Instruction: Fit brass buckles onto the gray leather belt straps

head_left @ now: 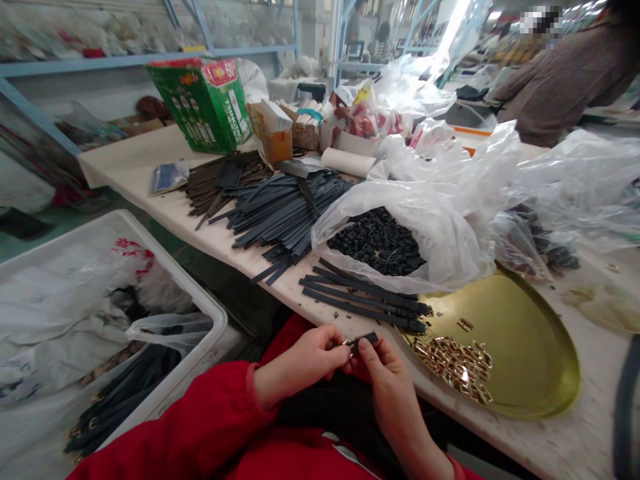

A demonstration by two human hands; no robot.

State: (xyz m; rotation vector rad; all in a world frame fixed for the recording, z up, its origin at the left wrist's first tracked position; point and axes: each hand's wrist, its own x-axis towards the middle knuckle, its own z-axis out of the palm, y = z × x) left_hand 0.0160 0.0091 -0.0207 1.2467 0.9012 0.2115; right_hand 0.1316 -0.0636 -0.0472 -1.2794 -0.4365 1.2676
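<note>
Above my lap, close to the table edge, my left hand (pixel 311 357) pinches a small gold buckle (pixel 347 343). The fingers of my right hand (pixel 393 377) are closed on a dark strap (pixel 366 339) whose end meets the buckle; the rest of the strap is hidden. Just beyond my hands lie several dark straps with buckles (pixel 363 300), side by side. To the right, loose gold buckles (pixel 457 367) form a pile on a gold tray (pixel 530 353). A plastic bag (pixel 460 247) stands open behind the straps, full of small black loops (pixel 380 240).
A large heap of dark straps (pixel 285 207) covers the table's middle, with brownish straps (pixel 220 180) behind. A green box (pixel 200 107) stands at the back. On my left, a white bin (pixel 220 313) holds bags and straps. Another person (pixel 565 80) is at the far right.
</note>
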